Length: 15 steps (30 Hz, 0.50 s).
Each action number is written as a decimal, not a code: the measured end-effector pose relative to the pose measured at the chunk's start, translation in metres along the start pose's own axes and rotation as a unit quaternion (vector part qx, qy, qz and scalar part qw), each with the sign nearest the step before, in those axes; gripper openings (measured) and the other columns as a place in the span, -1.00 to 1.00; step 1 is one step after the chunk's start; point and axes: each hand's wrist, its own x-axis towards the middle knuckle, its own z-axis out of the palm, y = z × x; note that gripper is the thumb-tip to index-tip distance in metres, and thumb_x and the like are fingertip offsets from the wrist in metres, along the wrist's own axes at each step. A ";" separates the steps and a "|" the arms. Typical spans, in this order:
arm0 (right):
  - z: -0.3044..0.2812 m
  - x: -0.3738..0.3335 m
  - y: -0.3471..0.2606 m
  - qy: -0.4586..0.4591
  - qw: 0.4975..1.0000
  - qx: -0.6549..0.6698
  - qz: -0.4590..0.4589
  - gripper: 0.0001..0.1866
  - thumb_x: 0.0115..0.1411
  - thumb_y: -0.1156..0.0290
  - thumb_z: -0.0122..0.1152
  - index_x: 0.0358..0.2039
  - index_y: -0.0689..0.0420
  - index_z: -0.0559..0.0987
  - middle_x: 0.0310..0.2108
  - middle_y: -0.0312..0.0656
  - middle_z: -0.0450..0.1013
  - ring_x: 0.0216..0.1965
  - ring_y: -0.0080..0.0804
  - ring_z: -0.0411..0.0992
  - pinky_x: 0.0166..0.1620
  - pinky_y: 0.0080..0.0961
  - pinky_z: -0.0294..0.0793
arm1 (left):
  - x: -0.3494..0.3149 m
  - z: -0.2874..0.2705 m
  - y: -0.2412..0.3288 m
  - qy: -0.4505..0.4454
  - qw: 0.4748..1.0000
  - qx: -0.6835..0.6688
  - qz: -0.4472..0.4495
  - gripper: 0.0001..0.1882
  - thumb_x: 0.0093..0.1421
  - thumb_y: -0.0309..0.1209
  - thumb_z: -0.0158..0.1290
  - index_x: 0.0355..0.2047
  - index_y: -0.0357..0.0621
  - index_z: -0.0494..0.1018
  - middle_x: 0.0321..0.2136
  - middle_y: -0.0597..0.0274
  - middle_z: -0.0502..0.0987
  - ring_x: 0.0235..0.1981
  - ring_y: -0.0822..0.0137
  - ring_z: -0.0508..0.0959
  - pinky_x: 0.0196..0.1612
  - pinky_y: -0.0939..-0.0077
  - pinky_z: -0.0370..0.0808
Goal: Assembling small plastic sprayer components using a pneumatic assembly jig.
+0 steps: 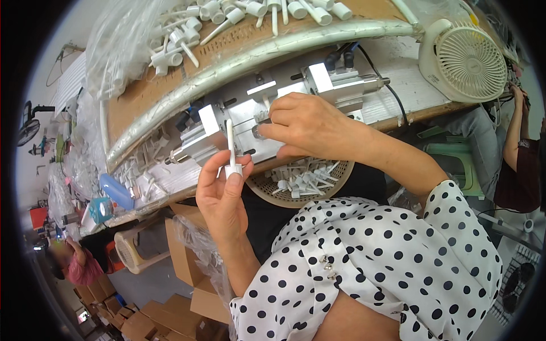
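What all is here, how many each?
Workbench: one, white, centre
Capped stick: one, white, left of centre
Basket: one, tan, below workbench edge
Similar pieces: many, white, brown board and basket
Fixture: one, silver, workbench
Fan: one, cream, upper right
Bags: several, clear, upper left
Cardboard boxes: several, brown, lower left
Green stool: one, green, right
Other people: at least two, pink and dark clothing, far sides
Shirt: one, white, black-dotted, bottom
Left fingers: one hand, around capped stick
Right fingers: one hand, at fixture

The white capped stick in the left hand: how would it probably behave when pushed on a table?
The white capped stick looks stiff: its stem stands straight above the left hand. It is probably light, being slim and plastic-looking. Pushed, it may roll in a curve, its round cap being wider than the stem.
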 end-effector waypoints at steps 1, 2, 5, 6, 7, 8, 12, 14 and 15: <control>-0.008 0.004 0.001 -0.020 0.998 0.060 0.025 -0.71 -0.25 0.30 0.29 -0.51 0.14 0.45 -0.55 -0.25 0.35 -0.35 -0.32 0.38 -0.27 -0.45 0.38 | 0.000 0.003 0.000 0.012 1.000 -0.003 0.008 -0.65 0.05 -0.64 0.02 -0.11 -0.40 0.31 -0.20 0.09 0.41 -0.16 0.19 0.47 -0.13 0.41 0.49; -0.014 0.008 0.001 -0.040 0.990 0.125 0.050 -0.71 -0.21 0.29 0.29 -0.48 0.13 0.46 -0.54 -0.25 0.35 -0.36 -0.29 0.39 -0.28 -0.43 0.38 | -0.002 0.003 -0.003 0.013 1.000 -0.002 0.010 -0.65 0.05 -0.64 0.02 -0.11 -0.40 0.31 -0.20 0.09 0.41 -0.16 0.19 0.47 -0.13 0.41 0.49; -0.032 0.026 0.029 0.054 0.994 0.052 0.079 -0.83 -0.09 0.46 0.19 -0.43 0.14 0.46 -0.51 -0.20 0.36 -0.44 -0.23 0.39 -0.36 -0.38 0.37 | -0.002 0.012 -0.013 0.033 0.990 0.101 0.089 -0.70 0.01 -0.64 0.08 -0.19 -0.34 0.39 -0.21 0.09 0.43 -0.18 0.24 0.48 -0.13 0.47 0.48; -0.036 0.043 0.045 0.105 0.992 -0.028 0.060 -0.88 -0.07 0.49 0.16 -0.46 0.14 0.45 -0.53 -0.20 0.36 -0.47 -0.22 0.39 -0.41 -0.41 0.38 | -0.001 0.015 -0.013 0.029 0.965 0.216 0.148 -0.69 0.00 -0.66 0.08 -0.19 -0.35 0.40 -0.20 0.07 0.43 -0.18 0.26 0.47 -0.14 0.52 0.47; -0.039 0.054 0.069 0.111 0.980 -0.164 0.029 -0.85 -0.06 0.35 0.18 -0.47 0.13 0.51 -0.52 -0.17 0.43 -0.49 -0.29 0.46 -0.43 -0.41 0.43 | 0.002 0.021 -0.017 0.017 0.924 0.323 0.203 -0.69 -0.01 -0.67 0.08 -0.19 -0.36 0.41 -0.19 0.06 0.43 -0.17 0.28 0.47 -0.15 0.56 0.46; -0.040 0.069 0.086 0.100 0.980 -0.158 0.064 -0.86 -0.06 0.39 0.12 -0.49 0.18 0.51 -0.52 -0.06 0.43 -0.44 -0.18 0.45 -0.37 -0.33 0.41 | 0.002 0.028 -0.018 0.036 0.893 0.398 0.208 -0.71 -0.06 -0.62 0.15 -0.25 -0.29 0.46 -0.23 0.14 0.46 -0.21 0.33 0.47 -0.20 0.59 0.44; -0.041 0.094 0.123 0.029 0.981 -0.194 -0.011 -0.86 -0.09 0.41 0.11 -0.55 0.23 0.49 -0.55 0.05 0.42 -0.37 -0.07 0.43 -0.29 -0.24 0.39 | 0.013 0.042 -0.032 -0.015 0.809 0.481 0.337 -0.72 -0.15 -0.56 0.21 -0.35 -0.28 0.49 -0.22 0.08 0.47 -0.22 0.21 0.47 -0.22 0.46 0.43; -0.045 0.095 0.120 -0.016 0.987 -0.158 0.019 -0.86 -0.10 0.42 0.12 -0.53 0.23 0.49 -0.55 0.04 0.42 -0.38 -0.08 0.43 -0.30 -0.24 0.39 | 0.016 0.045 -0.040 -0.037 0.805 0.491 0.331 -0.73 -0.14 -0.57 0.20 -0.36 -0.28 0.47 -0.21 0.07 0.46 -0.21 0.16 0.45 -0.18 0.41 0.41; -0.049 0.095 0.113 -0.058 0.989 -0.125 0.050 -0.85 -0.11 0.43 0.13 -0.51 0.23 0.49 -0.54 0.03 0.42 -0.38 -0.08 0.43 -0.30 -0.24 0.39 | 0.019 0.045 -0.042 -0.035 0.804 0.495 0.328 -0.73 -0.14 -0.57 0.20 -0.36 -0.28 0.47 -0.21 0.07 0.46 -0.21 0.16 0.45 -0.18 0.41 0.41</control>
